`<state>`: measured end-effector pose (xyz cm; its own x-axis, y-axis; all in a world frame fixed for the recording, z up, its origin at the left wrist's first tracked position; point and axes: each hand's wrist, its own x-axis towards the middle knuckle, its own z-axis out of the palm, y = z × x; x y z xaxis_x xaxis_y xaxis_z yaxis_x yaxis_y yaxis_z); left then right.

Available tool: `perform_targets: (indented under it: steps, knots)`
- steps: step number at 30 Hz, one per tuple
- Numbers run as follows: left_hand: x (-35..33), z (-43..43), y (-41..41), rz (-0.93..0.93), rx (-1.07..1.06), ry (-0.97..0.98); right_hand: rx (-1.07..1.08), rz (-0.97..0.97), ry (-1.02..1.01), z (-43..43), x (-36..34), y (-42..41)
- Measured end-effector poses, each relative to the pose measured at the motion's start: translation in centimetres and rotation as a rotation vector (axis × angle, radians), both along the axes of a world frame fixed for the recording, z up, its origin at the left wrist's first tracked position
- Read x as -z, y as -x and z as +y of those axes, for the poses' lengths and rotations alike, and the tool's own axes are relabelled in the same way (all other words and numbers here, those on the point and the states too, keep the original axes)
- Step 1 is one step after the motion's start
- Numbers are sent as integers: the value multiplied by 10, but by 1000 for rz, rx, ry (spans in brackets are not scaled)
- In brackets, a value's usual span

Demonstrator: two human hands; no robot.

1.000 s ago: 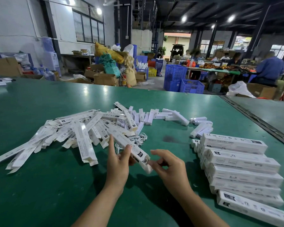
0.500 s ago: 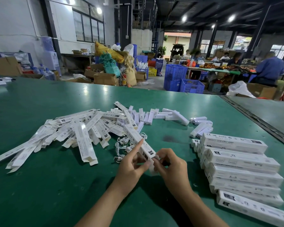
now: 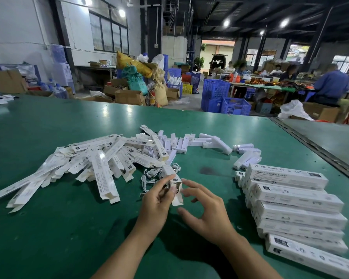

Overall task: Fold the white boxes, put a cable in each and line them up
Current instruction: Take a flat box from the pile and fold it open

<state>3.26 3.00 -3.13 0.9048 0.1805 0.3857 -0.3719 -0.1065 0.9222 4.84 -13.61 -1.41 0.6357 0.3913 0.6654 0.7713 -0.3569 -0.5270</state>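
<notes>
While the left hand [image 3: 155, 204] keeps its grip closed round the white box [image 3: 172, 182], thumb & fingers pinching its near end, the right hand [image 3: 206, 214] has let go. 0.5 s ago both hands pinched that end; now the right's grip is open, fingers spread & relaxed, just beside the box on its right, and I can't tell if a fingertip still touches it. Box has swung too: earlier it lay slanted toward the far-left corner, now it points nearly straight away from the near edge, w/ its open flap end facing the camera, held over the green desk [image 3: 48, 238] approx mid-way along the near edge. Cables [image 3: 149, 176] lie in a loose tangle just behind the left hand, same spot as before. Pile of flat unfolded boxes [image 3: 101, 158] toward the left side & row of finished boxes [image 3: 294, 200] along the right edge look unchanged.
</notes>
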Motion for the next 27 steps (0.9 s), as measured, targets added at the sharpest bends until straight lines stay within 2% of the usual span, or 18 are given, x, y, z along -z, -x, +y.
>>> perform_targets:
  steps: [3,6,13,18,27]
  knots:
    - [-2,0,2,34,30,22,41,-79,42,2,2,-2]
    - [-4,-3,3,64,65,60,68,-140,2,4,0,-3]
    - [-6,-5,4,113,117,159,167,-105,-104,9,2,-3]
    - [-7,-5,4,121,89,137,130,-201,-120,8,6,-8]
    - [-4,-5,4,111,93,28,80,-98,-120,4,3,-6]
